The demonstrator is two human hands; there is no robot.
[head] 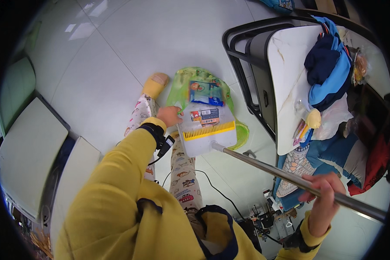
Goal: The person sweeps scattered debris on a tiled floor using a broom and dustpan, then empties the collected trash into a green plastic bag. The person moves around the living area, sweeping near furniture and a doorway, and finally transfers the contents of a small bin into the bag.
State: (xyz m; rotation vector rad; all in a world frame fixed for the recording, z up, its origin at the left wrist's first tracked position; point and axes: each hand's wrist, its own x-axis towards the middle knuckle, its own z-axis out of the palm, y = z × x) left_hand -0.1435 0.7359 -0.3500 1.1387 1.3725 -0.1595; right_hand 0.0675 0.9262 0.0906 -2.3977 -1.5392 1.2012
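Note:
My right hand (325,195) is closed around the metal pole (266,167) of a long-handled dustpan. The pole slants down to the dustpan's white pan (203,113), which has a yellow comb strip (209,130) across it and bears a printed sticker. At the pan's left edge, my left hand (170,116) pinches the green plastic bag (181,86). The bag spreads beyond and beside the pan. A blue and green packet (206,93) lies at the pan's far end, against the bag. What the bag holds is unclear.
A white marbled table (287,71) at the right holds blue clothing (328,68) and plastic bags. Cushions (341,156) lie below it. Pale furniture (32,156) stands at the left. A black cable (224,195) crosses the tiled floor near my feet, towards assorted small items (269,217).

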